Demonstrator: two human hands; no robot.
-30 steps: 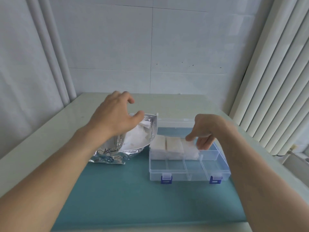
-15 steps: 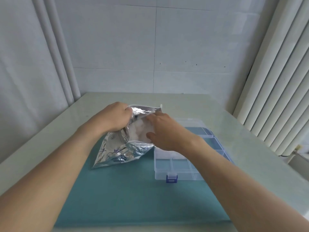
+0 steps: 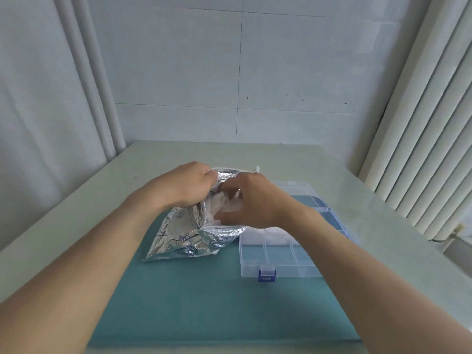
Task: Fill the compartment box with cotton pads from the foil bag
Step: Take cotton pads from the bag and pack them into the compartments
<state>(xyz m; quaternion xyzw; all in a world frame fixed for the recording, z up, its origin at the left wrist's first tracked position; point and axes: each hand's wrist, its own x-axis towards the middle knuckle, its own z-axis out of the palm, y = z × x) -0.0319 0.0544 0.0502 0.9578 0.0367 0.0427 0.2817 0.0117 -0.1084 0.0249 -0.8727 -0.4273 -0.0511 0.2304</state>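
Foil bag (image 3: pixel 184 238) on teal mat (image 3: pixel 204 302), left of centre, mouth held up and open toward far-right, closed bottom end lying toward near-left; long axis thus runs near-left to far-right, diagonal to mat edge. Left hand (image 3: pixel 186 186) curled round bag's upper lip, pinching foil rim and holding it up. Right hand (image 3: pixel 251 200) reaching into mouth, fingers bent down among cotton pads (image 3: pixel 217 203) inside; whether actually pinching a pad – can't tell, fingertips hidden by foil and pads. Compartment box (image 3: pixel 281 254) just right of bag, clear plastic w/ blue latch (image 3: pixel 267 275) on near wall, lid open and lying flat toward back; bag's lower right corner touching or just overlapping box's left edge. Box long axis left-right, parallel to mat's near edge. Far row holding white pads, partly hidden under right wrist; near row showing only mat colour through floor. Right forearm crossing over box's right half, so that side mostly covered. Room: broad strip of mat free in front of bag and box, between the two forearms; pale tabletop (image 3: pixel 293 162) open behind bag up to tiled wall (image 3: pixel 229 72). Left side bounded by table edge and curtain folds (image 3: pixel 84 85); right side by vertical blinds (image 3: pixel 421 123) close to table's right edge, narrow margin beyond box there.
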